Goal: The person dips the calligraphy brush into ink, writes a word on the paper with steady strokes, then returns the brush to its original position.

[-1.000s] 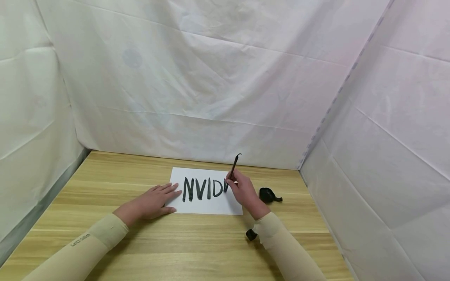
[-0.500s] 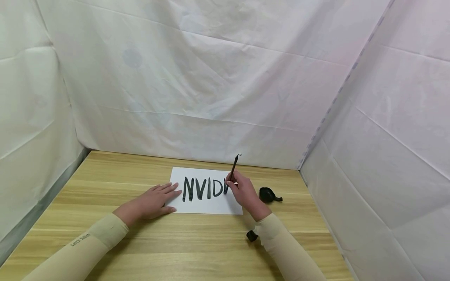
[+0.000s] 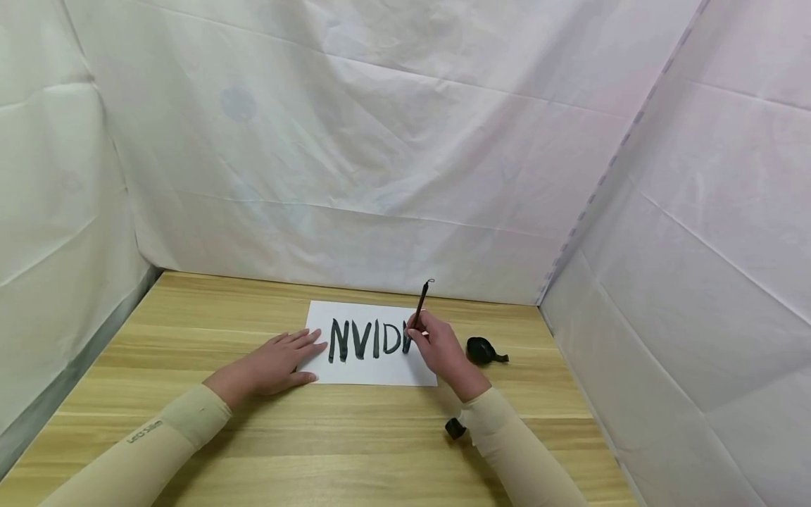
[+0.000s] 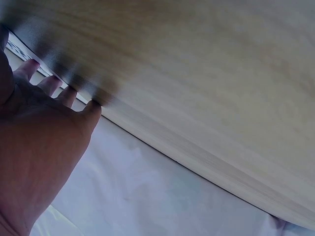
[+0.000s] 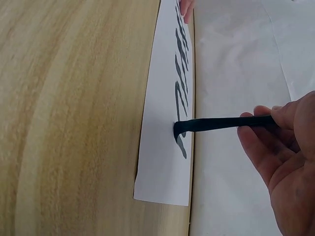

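The brush (image 3: 421,307) stands on the right part of the paper (image 3: 374,377), its upper end tilted to the right and far side, with a small loop at the top. In the right wrist view its dark tip touches the paper on a black stroke. The right hand (image 3: 440,348) holds the handle, thumb and fingertips pinching it.

The paper lies flat on the table (image 3: 304,443), near its far edge. Large black letters (image 3: 360,341) run across it from left to right: N, V, I, D, then a stroke partly hidden by the right hand.

The left hand (image 3: 279,365) rests at the paper's left edge, fingers spread and fairly straight, fingertips on the paper, the thumb apart on the near side.

Right of the paper, well apart from it, is a black dish (image 3: 481,351) with a short stub pointing right. Nearer, just left of the right sleeve (image 3: 519,443), lies a small black piece (image 3: 454,428); what it is, I cannot tell. The left sleeve (image 3: 120,465) bears small dark print. White cloth (image 3: 348,155) hangs beyond the table's far edge and along both sides.
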{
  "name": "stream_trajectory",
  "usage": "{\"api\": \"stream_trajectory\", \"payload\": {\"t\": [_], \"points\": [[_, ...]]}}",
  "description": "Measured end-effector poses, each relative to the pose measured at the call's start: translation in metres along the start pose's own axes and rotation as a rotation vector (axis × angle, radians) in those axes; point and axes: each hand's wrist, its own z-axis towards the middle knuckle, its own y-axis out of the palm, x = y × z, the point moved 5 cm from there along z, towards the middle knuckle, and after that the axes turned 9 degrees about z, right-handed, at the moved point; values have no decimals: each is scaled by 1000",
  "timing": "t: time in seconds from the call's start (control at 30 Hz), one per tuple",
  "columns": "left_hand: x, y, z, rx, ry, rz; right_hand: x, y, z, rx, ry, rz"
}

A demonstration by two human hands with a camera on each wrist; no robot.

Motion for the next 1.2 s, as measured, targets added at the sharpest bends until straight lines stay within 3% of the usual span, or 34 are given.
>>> {"api": "stream_trajectory", "payload": {"t": [1.2], "points": [[2,-3,0,-25,-5,-15,-3,2,-8,-13,30,10]]}}
